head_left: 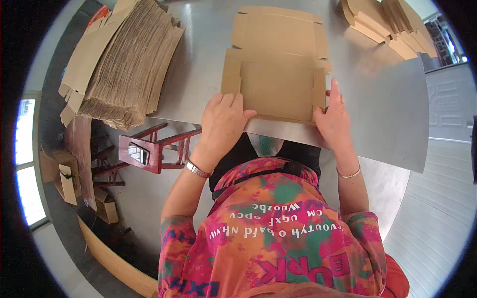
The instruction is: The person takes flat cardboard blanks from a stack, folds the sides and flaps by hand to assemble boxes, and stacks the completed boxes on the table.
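Observation:
A brown cardboard box (278, 89), partly folded, lies on the metal table in front of me. Its lid panel (278, 32) stretches flat away from me, and side flaps stand along the left and right of the near part. My left hand (224, 119) grips the near left corner, thumb over the near edge and fingers along the left side. At the near right corner, my right hand (334, 119) holds the side wall with its thumb against the inner flap. The right index finger points forward along the outside; the other right fingers are partly hidden.
A tall stack of flat cardboard blanks (134, 64) stands on the table's left. More folded cardboard pieces (387, 25) lie at the far right of the metal table (387, 99). Below the left edge are a dark red stool (144, 154) and an open carton (64, 171).

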